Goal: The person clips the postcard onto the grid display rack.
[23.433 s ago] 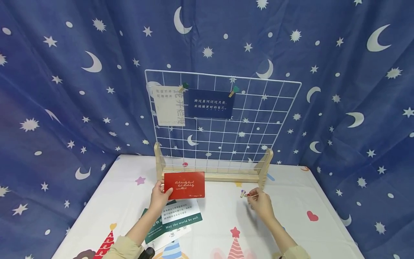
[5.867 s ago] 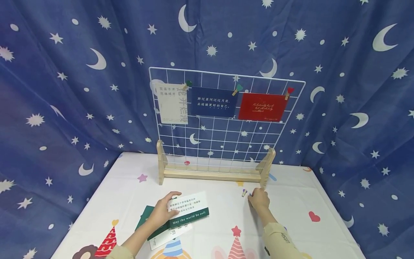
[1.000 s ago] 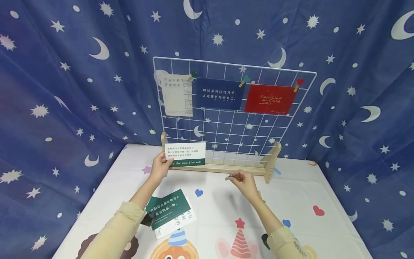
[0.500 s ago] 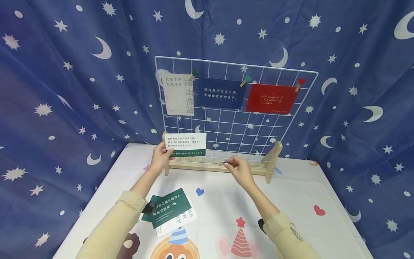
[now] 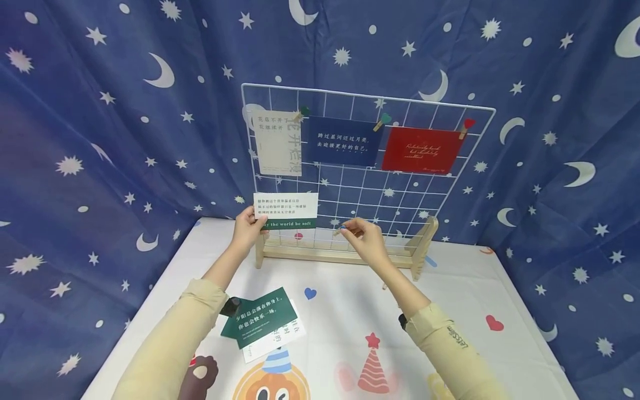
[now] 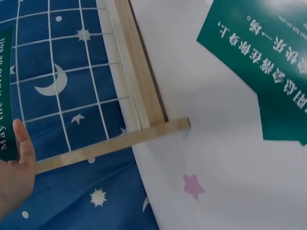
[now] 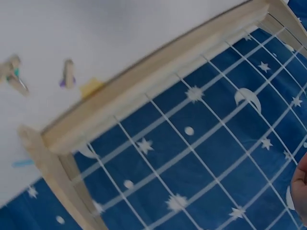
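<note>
My left hand (image 5: pixel 247 226) pinches the left edge of a white and green postcard (image 5: pixel 286 206), thumb in front, held upright before the lower left of the white wire grid (image 5: pixel 345 191). In the left wrist view the thumb presses the green part of the card. To the right of it, my right hand (image 5: pixel 367 240) pinches a small wooden clothespin (image 5: pixel 338 231) with a blue decoration, in front of the grid. Along the grid's top row hang a cream card (image 5: pixel 276 145), a navy card (image 5: pixel 342 141) and a red card (image 5: pixel 423 151), each with a heart-topped clothespin at its upper right.
Green postcards (image 5: pixel 265 316) and a white one (image 5: pixel 280 339) overlap on the patterned tablecloth (image 5: pixel 340 322), front left. The grid stands in a wooden base (image 5: pixel 320 254). Loose clothespins (image 7: pixel 68 74) lie near its right end. A blue star curtain (image 5: pixel 125 111) hangs behind.
Since the oldest frame, the red card has gone from the left hand onto the grid. The white and green card was lifted off the pile, and both hands have lately risen toward the grid.
</note>
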`<control>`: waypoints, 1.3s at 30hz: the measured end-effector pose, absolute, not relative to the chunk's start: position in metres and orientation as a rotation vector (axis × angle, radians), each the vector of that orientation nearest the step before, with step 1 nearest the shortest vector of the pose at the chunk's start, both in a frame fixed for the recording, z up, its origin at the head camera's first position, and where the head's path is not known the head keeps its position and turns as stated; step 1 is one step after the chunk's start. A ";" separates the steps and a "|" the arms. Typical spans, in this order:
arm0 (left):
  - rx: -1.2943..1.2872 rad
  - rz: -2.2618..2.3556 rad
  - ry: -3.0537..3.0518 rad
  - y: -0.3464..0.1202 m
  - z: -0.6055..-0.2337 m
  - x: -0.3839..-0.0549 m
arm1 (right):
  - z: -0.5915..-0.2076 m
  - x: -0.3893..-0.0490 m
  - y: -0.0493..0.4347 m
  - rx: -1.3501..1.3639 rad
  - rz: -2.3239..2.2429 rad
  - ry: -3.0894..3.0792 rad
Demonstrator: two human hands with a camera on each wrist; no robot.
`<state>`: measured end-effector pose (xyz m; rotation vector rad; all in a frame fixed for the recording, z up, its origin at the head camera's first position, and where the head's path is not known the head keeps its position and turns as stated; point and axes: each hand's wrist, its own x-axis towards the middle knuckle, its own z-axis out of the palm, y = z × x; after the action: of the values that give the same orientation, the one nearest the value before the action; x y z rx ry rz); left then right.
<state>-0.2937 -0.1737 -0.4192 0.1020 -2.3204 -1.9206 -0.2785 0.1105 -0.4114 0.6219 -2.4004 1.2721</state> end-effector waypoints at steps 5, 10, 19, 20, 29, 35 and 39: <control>0.095 -1.899 -2.322 -0.178 -0.414 -0.299 | -0.392 -0.287 0.104 0.651 1.248 -2.402; 0.091 -1.905 -2.307 -0.180 -0.409 -0.303 | -0.377 -0.297 0.095 0.618 1.270 -2.418; 0.127 -1.914 -2.284 -0.179 -0.402 -0.308 | -0.352 -0.319 0.072 0.533 1.293 -2.391; 0.136 -1.914 -2.279 -0.179 -0.402 -0.309 | -0.350 -0.321 0.069 0.517 1.294 -2.388; 0.140 -1.897 -2.259 -0.180 -0.403 -0.315 | -0.345 -0.334 0.050 0.428 1.293 -2.331; 0.163 -1.897 -2.244 -0.178 -0.403 -0.319 | -0.349 -0.341 0.043 0.410 1.287 -2.237; 0.188 -1.890 -2.236 -0.176 -0.403 -0.320 | -0.350 -0.343 0.040 0.381 1.301 -2.220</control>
<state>-0.3196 -0.1762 -0.4027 0.1877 -2.2357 -1.8899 -0.3433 0.0398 -0.3503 0.3812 -2.2197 1.3007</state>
